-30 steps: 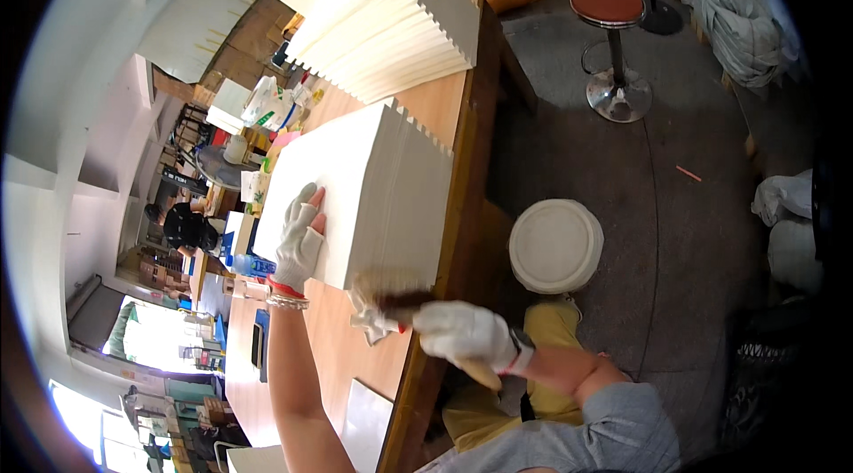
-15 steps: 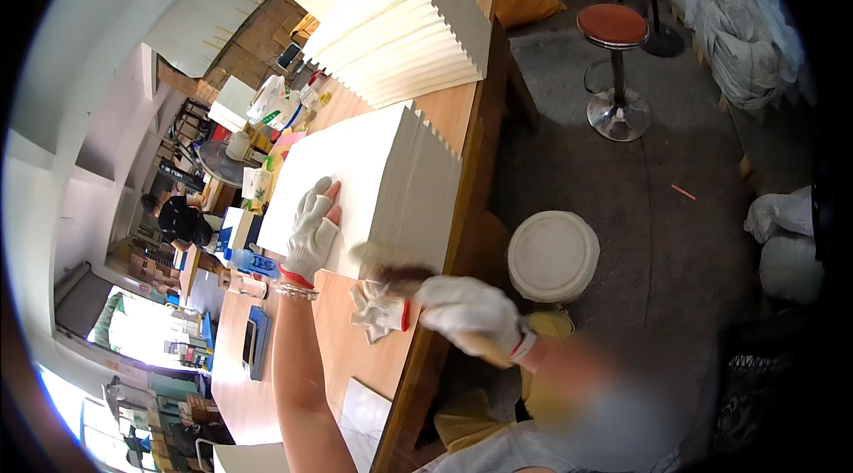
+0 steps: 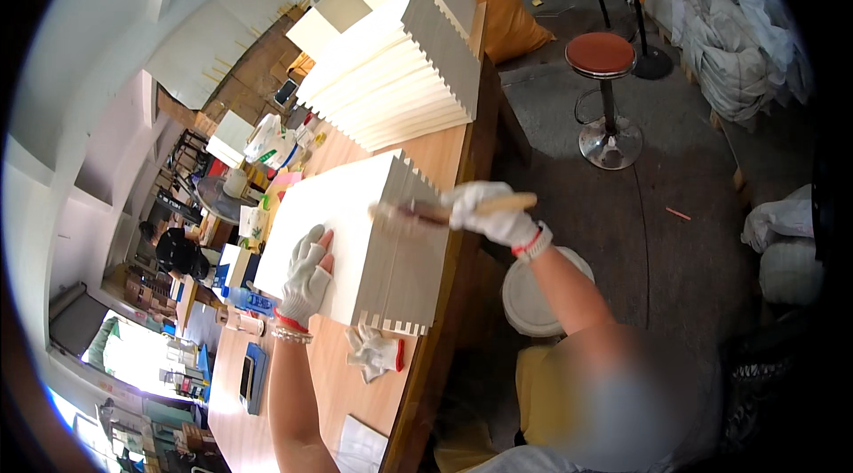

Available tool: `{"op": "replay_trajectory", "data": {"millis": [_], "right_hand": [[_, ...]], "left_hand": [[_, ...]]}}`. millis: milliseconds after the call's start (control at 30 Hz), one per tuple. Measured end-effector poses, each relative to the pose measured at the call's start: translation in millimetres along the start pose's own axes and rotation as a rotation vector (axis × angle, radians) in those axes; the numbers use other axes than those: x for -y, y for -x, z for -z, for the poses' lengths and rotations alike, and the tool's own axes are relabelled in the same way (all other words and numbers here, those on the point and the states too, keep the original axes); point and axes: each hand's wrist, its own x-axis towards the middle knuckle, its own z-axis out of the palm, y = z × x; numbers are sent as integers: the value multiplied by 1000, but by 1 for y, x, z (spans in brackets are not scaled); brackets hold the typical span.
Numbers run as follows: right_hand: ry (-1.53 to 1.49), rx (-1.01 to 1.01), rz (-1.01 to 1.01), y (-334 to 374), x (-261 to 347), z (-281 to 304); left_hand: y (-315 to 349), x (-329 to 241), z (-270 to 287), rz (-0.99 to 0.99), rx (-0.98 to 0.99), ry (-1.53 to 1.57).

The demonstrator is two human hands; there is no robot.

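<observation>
My left hand (image 3: 308,270), in a white knit glove with some bare fingertips, lies with fingers stretched out on top of a stack of white boards (image 3: 395,273). The stack's side faces me, with notched teeth at its corners. My right hand (image 3: 490,212), also gloved, is closed round the wooden handle of a brush (image 3: 517,202). Its bristle end is smeared by motion at the top edge of the stack's side; whether it touches the boards I cannot tell. A loose white glove (image 3: 375,354) with a red cuff lies beside the stack.
A taller stack of notched boards (image 3: 391,73) stands farther along the table (image 3: 342,357). Near my left forearm are a blue tray-like object (image 3: 253,379) and a bottle (image 3: 251,302). A round white lidded bucket (image 3: 533,300) and a red stool (image 3: 601,55) stand on the floor.
My right hand with the brush has moved up and away from me along the stack's side, to its upper edge. My left hand still rests on the boards. The view has shifted slightly.
</observation>
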Motion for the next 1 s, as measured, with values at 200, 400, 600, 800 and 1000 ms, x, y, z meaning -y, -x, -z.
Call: {"op": "replay_trajectory", "data": {"millis": [200, 400, 600, 800, 1000], "right_hand": [[73, -430, 63, -48, -38, 70], [-162, -148, -230, -35, -34, 67], [-105, -195, -259, 20, -41, 77], [-206, -175, -349, 60, -100, 70], [-127, -577, -144, 75, -143, 134]], "left_hand": [[-4, -5, 5, 4, 10, -22], [-3, -10, -1, 52, 7, 48], [6, -9, 4, 52, 5, 21], [8, -9, 6, 87, 18, 35], [-10, -13, 2, 34, 15, 61]]}}
